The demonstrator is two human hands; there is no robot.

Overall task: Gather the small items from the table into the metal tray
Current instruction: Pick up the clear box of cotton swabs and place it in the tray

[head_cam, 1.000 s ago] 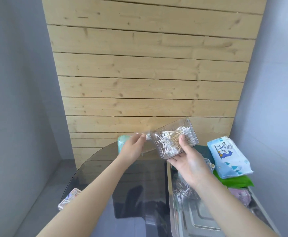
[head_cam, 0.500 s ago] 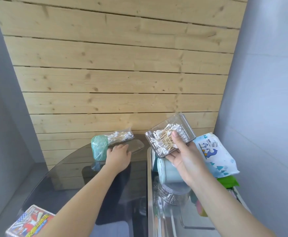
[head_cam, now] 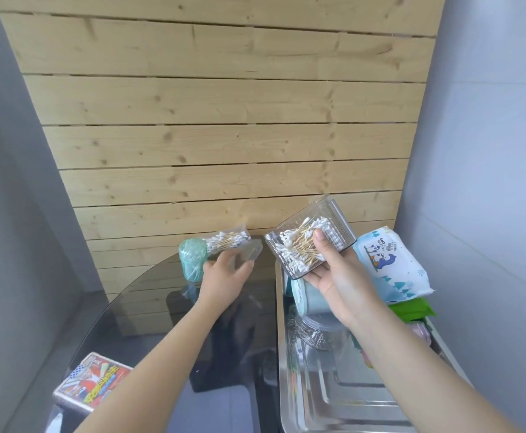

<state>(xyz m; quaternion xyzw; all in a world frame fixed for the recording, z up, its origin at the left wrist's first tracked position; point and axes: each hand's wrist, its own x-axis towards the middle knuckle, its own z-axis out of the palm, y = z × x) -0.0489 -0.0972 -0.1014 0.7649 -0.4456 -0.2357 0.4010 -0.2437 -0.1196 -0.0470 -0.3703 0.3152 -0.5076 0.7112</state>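
Note:
My right hand [head_cam: 336,276] holds a clear box of cotton swabs [head_cam: 333,226], lidless and tilted, above the far end of the metal tray [head_cam: 349,401]. On the dark glass table [head_cam: 136,314], my left hand [head_cam: 224,282] curls around a clear plastic lid [head_cam: 252,251]. Just behind that hand lie a bag of cotton swabs [head_cam: 227,240] and a green ribbed container [head_cam: 193,257]. A colourful card box [head_cam: 94,382] rests at the table's near left edge.
The tray holds a pack of baby wipes [head_cam: 392,264], a green pack [head_cam: 411,309], a teal round tub [head_cam: 305,296], a jar of paper clips [head_cam: 314,334] and a pink item [head_cam: 422,332]. A wooden plank wall stands behind the table.
My left hand left the swab box, dropped to the table and closed around the clear lid. My right hand kept the box, now over the tray's far end.

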